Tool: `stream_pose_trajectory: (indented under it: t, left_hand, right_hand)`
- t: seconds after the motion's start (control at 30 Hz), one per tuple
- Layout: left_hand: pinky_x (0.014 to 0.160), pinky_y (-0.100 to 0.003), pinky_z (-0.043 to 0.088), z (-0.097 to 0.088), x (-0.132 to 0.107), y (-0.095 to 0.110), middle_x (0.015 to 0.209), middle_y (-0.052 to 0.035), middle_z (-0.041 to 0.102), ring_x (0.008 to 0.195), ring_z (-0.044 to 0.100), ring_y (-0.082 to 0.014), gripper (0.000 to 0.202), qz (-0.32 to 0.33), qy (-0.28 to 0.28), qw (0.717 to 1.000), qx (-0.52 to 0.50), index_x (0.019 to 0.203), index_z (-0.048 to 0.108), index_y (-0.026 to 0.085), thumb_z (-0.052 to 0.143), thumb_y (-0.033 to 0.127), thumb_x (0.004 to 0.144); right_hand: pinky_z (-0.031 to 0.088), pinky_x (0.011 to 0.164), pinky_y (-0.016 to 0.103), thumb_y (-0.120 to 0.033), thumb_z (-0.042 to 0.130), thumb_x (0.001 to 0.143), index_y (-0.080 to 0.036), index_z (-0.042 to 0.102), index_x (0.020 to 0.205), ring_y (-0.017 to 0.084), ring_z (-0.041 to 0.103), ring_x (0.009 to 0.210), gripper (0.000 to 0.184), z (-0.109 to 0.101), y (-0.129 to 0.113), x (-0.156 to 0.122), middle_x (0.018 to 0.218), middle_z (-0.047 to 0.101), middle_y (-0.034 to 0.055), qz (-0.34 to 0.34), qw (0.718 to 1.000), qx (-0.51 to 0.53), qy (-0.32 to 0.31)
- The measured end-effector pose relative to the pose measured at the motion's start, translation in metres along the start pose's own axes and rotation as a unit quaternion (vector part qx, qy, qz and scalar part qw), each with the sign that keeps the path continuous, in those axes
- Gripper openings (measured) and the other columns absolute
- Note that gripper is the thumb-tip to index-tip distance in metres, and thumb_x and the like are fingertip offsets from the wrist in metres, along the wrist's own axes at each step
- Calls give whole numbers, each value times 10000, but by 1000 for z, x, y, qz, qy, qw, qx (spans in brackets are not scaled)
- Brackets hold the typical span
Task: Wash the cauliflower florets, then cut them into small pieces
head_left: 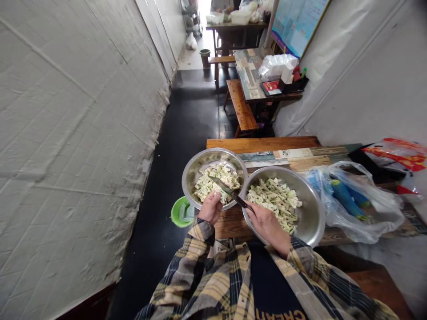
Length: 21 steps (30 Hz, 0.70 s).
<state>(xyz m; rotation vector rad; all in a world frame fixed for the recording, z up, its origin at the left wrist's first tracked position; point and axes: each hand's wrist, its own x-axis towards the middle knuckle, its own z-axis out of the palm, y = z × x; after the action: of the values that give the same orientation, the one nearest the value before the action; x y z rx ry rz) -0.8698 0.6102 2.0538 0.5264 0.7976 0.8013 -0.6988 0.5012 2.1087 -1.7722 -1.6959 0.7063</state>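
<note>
My right hand (268, 224) is wrapped round the dark handle of a knife (226, 187), its blade pointing left over the left metal bowl (191, 171). Close under the blade, the fingers of my left hand (211, 207) pinch a cauliflower piece (223, 195). Cut cauliflower (210, 180) lies in that bowl. A second, larger metal bowl (310, 222) stands to its right below my right forearm, with more cauliflower pieces (275, 200) heaped in it.
On the table (230, 224), a clear plastic bag (367, 222) with blue-wrapped vegetables lies right of the bowls. A green bin (176, 213) stands on the floor at left. Beyond are a bench (263, 143), another table (248, 80) and a wall on each side.
</note>
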Motion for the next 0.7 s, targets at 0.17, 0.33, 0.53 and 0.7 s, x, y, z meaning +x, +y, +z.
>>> stream_pose_trajectory:
  t: [0.17, 0.33, 0.53, 0.7]
  left_hand:
    - [837, -306, 510, -11, 4, 2, 1020, -56, 701, 967, 648, -188, 389, -2, 2, 1000, -7, 1073, 639, 188, 744, 308, 717]
    - [824, -281, 509, -24, 8, 6, 1017, -40, 698, 918, 653, -157, 438, -7, 12, 1000, -4, 1107, 626, 197, 751, 297, 699]
    - [924, -367, 486, -38, 3, 15, 1155, -101, 664, 1089, 615, -222, 463, -11, 17, 999, -27, 1139, 591, 179, 746, 303, 721]
    - [916, -379, 495, -37, 8, 17, 1115, -104, 674, 1061, 632, -225, 368, 8, 49, 999, -11, 1037, 584, 161, 728, 334, 745]
  right_hand:
    - [510, 638, 256, -327, 394, 961, -157, 663, 922, 168, 661, 594, 321, 7, 4, 13, 639, 684, 27, 99, 992, 78, -23]
    - [451, 574, 238, -368, 417, 937, -151, 659, 850, 159, 606, 514, 336, 14, 3, 32, 515, 604, -4, 130, 985, 110, -36]
    - [433, 562, 246, -361, 406, 929, -154, 661, 890, 168, 606, 527, 331, 18, 15, 46, 554, 614, 6, 124, 989, 81, -19]
    - [461, 601, 263, -379, 408, 936, -150, 667, 932, 180, 614, 572, 346, 12, 14, 38, 582, 633, 16, 87, 993, 76, -13]
